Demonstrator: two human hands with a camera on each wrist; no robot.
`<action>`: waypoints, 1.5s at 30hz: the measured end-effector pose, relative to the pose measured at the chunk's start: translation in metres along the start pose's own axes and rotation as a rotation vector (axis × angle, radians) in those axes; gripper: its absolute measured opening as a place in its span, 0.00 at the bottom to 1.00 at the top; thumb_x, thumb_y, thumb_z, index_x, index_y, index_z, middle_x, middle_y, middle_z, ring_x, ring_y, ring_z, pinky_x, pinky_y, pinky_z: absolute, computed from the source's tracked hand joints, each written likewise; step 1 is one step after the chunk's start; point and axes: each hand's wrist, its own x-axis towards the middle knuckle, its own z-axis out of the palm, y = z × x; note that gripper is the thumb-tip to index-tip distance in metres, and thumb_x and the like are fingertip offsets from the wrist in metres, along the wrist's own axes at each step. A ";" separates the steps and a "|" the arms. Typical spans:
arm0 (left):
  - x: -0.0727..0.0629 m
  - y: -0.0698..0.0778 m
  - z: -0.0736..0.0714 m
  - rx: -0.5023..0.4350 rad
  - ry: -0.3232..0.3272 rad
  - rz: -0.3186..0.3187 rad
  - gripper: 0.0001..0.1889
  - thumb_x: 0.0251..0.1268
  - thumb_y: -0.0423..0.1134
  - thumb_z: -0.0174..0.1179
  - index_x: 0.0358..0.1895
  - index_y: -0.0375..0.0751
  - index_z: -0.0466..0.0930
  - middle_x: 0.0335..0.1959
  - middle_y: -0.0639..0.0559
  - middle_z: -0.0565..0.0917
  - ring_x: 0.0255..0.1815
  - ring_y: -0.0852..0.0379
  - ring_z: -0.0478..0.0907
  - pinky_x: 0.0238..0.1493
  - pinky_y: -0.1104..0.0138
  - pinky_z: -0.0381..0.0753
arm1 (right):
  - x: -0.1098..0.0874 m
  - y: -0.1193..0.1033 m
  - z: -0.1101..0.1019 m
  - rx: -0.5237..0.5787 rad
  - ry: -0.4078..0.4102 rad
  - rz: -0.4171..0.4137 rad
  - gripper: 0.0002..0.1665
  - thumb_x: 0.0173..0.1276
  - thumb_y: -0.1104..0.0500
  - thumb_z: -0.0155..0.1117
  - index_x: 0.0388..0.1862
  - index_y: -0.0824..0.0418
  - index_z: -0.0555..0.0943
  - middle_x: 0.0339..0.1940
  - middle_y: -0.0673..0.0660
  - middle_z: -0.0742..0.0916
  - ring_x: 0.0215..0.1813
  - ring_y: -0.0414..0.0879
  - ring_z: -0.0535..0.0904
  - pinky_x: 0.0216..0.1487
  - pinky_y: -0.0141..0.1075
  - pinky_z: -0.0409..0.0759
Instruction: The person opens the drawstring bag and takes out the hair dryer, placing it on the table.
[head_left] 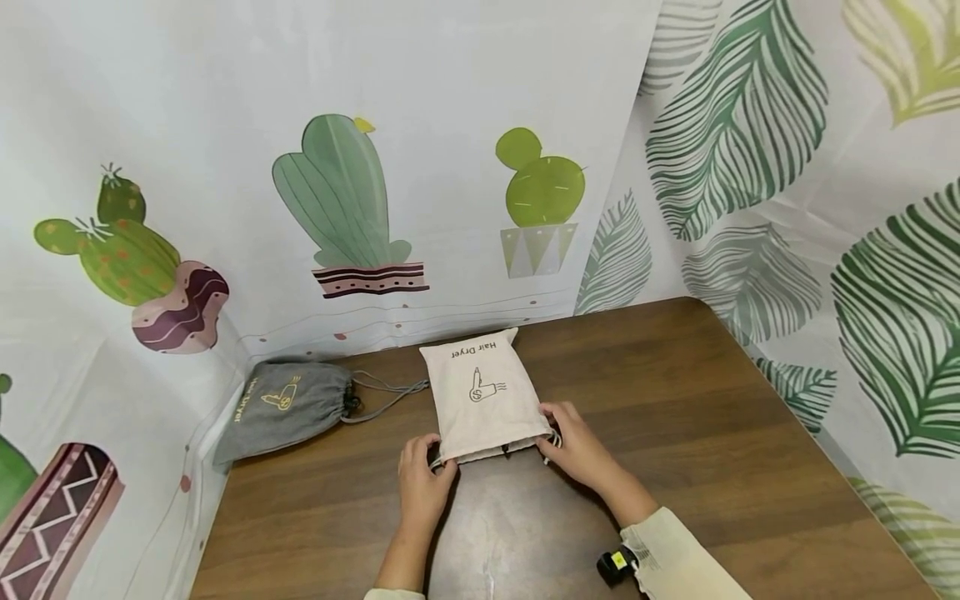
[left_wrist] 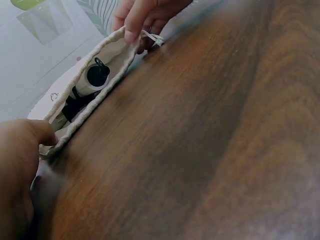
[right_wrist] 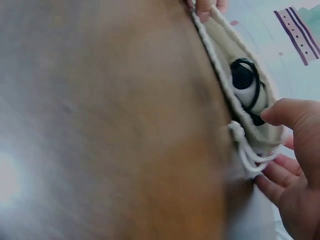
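A cream drawstring bag point(head_left: 483, 396), printed "Hair Dryer" with a dryer drawing, lies on the table with its mouth toward me. My left hand point(head_left: 424, 482) pinches the left corner of the mouth. At the right corner, my right hand point(head_left: 577, 446) holds the rim, its thumb at the opening and its other fingers outside. The mouth gapes between both hands. Inside, a white rounded item with a black end point(left_wrist: 97, 75) and a black cord point(right_wrist: 257, 82) show; the rest of it is hidden by the cloth. White drawstrings point(right_wrist: 247, 152) hang beside the right hand.
A grey drawstring bag point(head_left: 288, 408), also printed "Hair Dryer", lies at the table's back left, its cords reaching toward the cream bag. The brown wooden table point(head_left: 675, 433) meets patterned curtains point(head_left: 465, 100) at the back and sides.
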 end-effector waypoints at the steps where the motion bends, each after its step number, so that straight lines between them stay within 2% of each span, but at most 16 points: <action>1: 0.000 0.000 0.000 0.002 0.002 0.003 0.23 0.46 0.31 0.73 0.49 0.39 0.80 0.48 0.43 0.80 0.52 0.44 0.75 0.57 0.51 0.70 | 0.000 -0.002 -0.002 -0.002 -0.002 -0.007 0.31 0.60 0.65 0.74 0.62 0.68 0.75 0.56 0.63 0.79 0.55 0.54 0.80 0.56 0.49 0.79; 6: -0.002 0.002 0.001 0.032 0.022 0.053 0.24 0.45 0.31 0.75 0.50 0.40 0.81 0.51 0.43 0.78 0.52 0.44 0.74 0.53 0.51 0.73 | 0.001 -0.009 -0.008 -0.038 0.027 -0.051 0.30 0.61 0.63 0.74 0.62 0.67 0.76 0.60 0.63 0.79 0.62 0.58 0.77 0.62 0.54 0.77; 10: -0.005 0.006 0.000 0.067 0.054 0.156 0.23 0.45 0.30 0.77 0.48 0.41 0.81 0.51 0.43 0.78 0.50 0.44 0.73 0.49 0.50 0.73 | -0.002 -0.021 -0.008 0.004 0.035 -0.096 0.26 0.63 0.63 0.72 0.59 0.66 0.78 0.54 0.60 0.82 0.56 0.54 0.81 0.58 0.50 0.81; 13: -0.007 0.010 0.001 0.089 0.088 0.236 0.21 0.43 0.29 0.79 0.44 0.42 0.83 0.48 0.44 0.80 0.49 0.44 0.74 0.49 0.48 0.72 | -0.004 -0.033 -0.008 0.068 -0.015 -0.130 0.19 0.67 0.65 0.68 0.57 0.67 0.79 0.47 0.57 0.84 0.48 0.48 0.84 0.52 0.43 0.84; 16: -0.008 0.014 0.002 0.107 0.113 0.286 0.19 0.42 0.29 0.80 0.40 0.42 0.84 0.45 0.45 0.82 0.49 0.44 0.76 0.48 0.49 0.72 | -0.007 -0.044 -0.006 0.111 -0.098 -0.158 0.14 0.70 0.66 0.64 0.53 0.67 0.81 0.43 0.56 0.86 0.44 0.43 0.84 0.49 0.38 0.85; 19: -0.008 0.017 0.002 0.116 0.110 0.308 0.17 0.43 0.29 0.79 0.39 0.43 0.85 0.44 0.46 0.83 0.49 0.44 0.77 0.49 0.50 0.72 | -0.010 -0.053 -0.003 0.084 -0.169 -0.189 0.11 0.71 0.64 0.63 0.51 0.63 0.83 0.44 0.54 0.87 0.45 0.41 0.85 0.49 0.35 0.85; 23: -0.007 0.022 0.004 0.132 0.094 0.320 0.15 0.48 0.30 0.78 0.40 0.45 0.86 0.45 0.48 0.84 0.49 0.45 0.77 0.49 0.52 0.71 | -0.014 -0.062 0.003 0.000 -0.264 -0.231 0.12 0.73 0.61 0.62 0.53 0.60 0.84 0.50 0.53 0.87 0.52 0.43 0.84 0.55 0.39 0.83; 28: -0.005 0.025 0.007 0.150 0.102 0.312 0.12 0.51 0.31 0.77 0.38 0.46 0.86 0.41 0.49 0.84 0.46 0.47 0.78 0.48 0.54 0.72 | -0.017 -0.069 0.011 -0.046 -0.385 -0.230 0.17 0.75 0.61 0.59 0.59 0.65 0.81 0.59 0.57 0.85 0.63 0.51 0.81 0.64 0.48 0.79; 31: -0.005 0.026 0.008 0.146 0.119 0.303 0.11 0.52 0.31 0.76 0.37 0.46 0.86 0.38 0.51 0.84 0.44 0.49 0.79 0.48 0.54 0.73 | -0.018 -0.071 0.017 -0.057 -0.419 -0.219 0.21 0.76 0.61 0.58 0.64 0.67 0.79 0.65 0.60 0.82 0.67 0.54 0.79 0.66 0.51 0.77; 35: -0.005 0.029 0.007 0.132 0.131 0.292 0.10 0.52 0.31 0.75 0.37 0.46 0.87 0.35 0.52 0.84 0.41 0.50 0.81 0.48 0.53 0.74 | -0.020 -0.072 0.024 -0.098 -0.373 -0.228 0.22 0.75 0.63 0.58 0.65 0.67 0.78 0.68 0.62 0.79 0.68 0.55 0.78 0.65 0.50 0.78; 40: -0.006 0.033 0.007 0.106 0.122 0.270 0.10 0.55 0.32 0.74 0.39 0.46 0.87 0.36 0.53 0.85 0.41 0.51 0.81 0.49 0.54 0.76 | -0.021 -0.070 0.029 -0.156 -0.214 -0.273 0.20 0.71 0.66 0.62 0.61 0.66 0.81 0.65 0.61 0.81 0.67 0.55 0.78 0.64 0.51 0.78; 45: -0.007 0.035 0.007 0.073 0.130 0.261 0.08 0.57 0.33 0.73 0.39 0.46 0.87 0.36 0.53 0.85 0.39 0.53 0.81 0.46 0.57 0.75 | -0.020 -0.064 0.030 -0.195 -0.077 -0.264 0.22 0.68 0.68 0.65 0.61 0.67 0.81 0.64 0.62 0.82 0.67 0.58 0.78 0.66 0.55 0.76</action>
